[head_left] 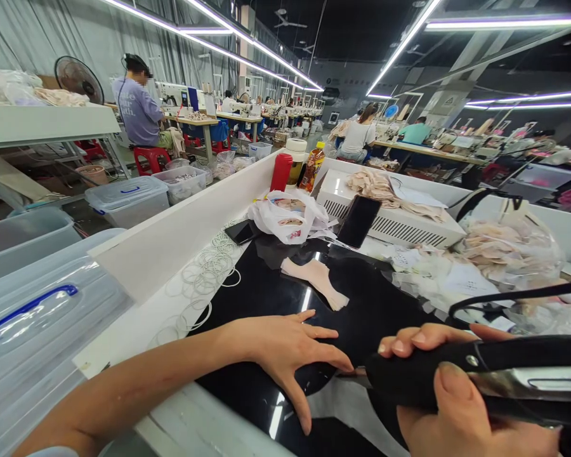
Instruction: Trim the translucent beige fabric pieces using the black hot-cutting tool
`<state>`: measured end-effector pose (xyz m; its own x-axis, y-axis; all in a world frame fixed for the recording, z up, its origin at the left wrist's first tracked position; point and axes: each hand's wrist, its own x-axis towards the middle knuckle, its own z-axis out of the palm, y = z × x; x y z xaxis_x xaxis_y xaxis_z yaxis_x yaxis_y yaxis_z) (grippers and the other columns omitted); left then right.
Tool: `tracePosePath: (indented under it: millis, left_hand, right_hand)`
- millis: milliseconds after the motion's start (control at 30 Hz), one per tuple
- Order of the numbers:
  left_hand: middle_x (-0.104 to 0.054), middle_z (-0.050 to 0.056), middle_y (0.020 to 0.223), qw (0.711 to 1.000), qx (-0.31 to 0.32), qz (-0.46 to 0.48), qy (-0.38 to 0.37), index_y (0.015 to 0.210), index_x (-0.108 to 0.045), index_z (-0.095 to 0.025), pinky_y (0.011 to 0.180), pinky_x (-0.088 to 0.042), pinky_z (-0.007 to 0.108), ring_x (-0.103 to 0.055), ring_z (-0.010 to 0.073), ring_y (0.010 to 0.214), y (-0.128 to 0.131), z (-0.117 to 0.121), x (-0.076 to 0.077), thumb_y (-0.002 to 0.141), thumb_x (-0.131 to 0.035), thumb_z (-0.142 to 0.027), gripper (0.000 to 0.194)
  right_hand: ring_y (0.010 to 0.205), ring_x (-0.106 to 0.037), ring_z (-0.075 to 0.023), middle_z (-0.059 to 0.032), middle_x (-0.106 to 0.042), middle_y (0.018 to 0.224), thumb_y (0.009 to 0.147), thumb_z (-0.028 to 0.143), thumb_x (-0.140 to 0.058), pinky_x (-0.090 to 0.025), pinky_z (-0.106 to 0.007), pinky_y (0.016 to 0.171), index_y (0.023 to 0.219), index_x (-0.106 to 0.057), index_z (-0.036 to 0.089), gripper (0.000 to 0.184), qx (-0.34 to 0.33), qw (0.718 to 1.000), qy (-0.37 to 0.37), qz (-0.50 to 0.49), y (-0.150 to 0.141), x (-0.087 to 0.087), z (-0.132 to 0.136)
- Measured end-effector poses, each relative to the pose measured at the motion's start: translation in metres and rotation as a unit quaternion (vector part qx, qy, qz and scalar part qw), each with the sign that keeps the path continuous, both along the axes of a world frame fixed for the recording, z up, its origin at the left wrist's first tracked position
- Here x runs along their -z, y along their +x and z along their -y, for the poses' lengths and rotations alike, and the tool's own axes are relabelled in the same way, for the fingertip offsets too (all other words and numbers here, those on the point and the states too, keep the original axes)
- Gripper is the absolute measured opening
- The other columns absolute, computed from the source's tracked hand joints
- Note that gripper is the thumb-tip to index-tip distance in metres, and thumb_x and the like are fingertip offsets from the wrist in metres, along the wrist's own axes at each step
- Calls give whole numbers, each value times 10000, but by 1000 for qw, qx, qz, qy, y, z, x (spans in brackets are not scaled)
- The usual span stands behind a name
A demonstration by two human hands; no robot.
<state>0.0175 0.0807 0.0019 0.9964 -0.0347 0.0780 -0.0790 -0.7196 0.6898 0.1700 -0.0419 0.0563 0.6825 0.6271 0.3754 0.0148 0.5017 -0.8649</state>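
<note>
My left hand (297,352) lies with its fingers spread on the glossy black work surface (247,304). Its index fingertip is beside the front end of a black hand tool (423,368) with a metal strip along its side. My right hand (461,400) is wrapped round that tool, whose exact kind I cannot make out. Under the tool's tip and by my left thumb lies a translucent whitish sheet (347,406). Farther up the surface is a beige curved fabric piece (316,280), apart from both hands.
Elastic loops (197,282) lie along the left side. Toward the back are a white plastic bag (290,216), two phones, a red bottle (281,172) and a drink bottle (313,166). Fabric stacks (380,187) sit on a white box (390,222). A black cable (518,293) arches at right.
</note>
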Motion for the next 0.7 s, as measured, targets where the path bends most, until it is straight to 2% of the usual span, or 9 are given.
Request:
tracePosePath:
  millis: [167, 333, 500, 700]
  left_hand:
    - [-584, 91, 1522, 1000, -4, -6, -1, 1582, -385, -251, 1288, 10, 634, -285, 345, 1582, -1, 1, -1, 798, -891, -399, 946]
    - [-570, 102, 1534, 1000, -3, -10, 0, 1567, -406, -232, 1284, 19, 641, -277, 344, 1585, -1, 1, -6, 785, -904, -382, 939]
    - [-569, 98, 1534, 1000, -2, -7, 7, 1559, -421, -247, 1279, 2, 656, -277, 340, 1586, -2, 1, -6, 778, -905, -410, 933]
    - [-560, 99, 1544, 1000, -8, -9, 7, 1592, -383, -270, 1270, 2, 674, -266, 354, 1588, -3, -1, -2, 747, -919, -458, 1018]
  right_hand:
    - [656, -593, -195, 49, -624, 763, 719, 366, -881, -591, -366, 559, 1100, -589, 278, 488, 10, 999, 31, 16, 0, 5, -5]
    - [646, -624, -197, 44, -641, 760, 732, 295, -864, -617, -393, 564, 1052, -598, 276, 417, -6, 1000, 12, 17, -1, 4, -5]
    - [634, -611, -168, 36, -635, 767, 795, 325, -850, -598, -332, 559, 1105, -620, 268, 390, -37, 997, 64, 28, -2, 10, -2]
    - [668, -623, -169, 15, -639, 818, 876, 297, -799, -591, -328, 564, 1168, -619, 269, 343, -61, 993, 86, 58, -3, 18, -1]
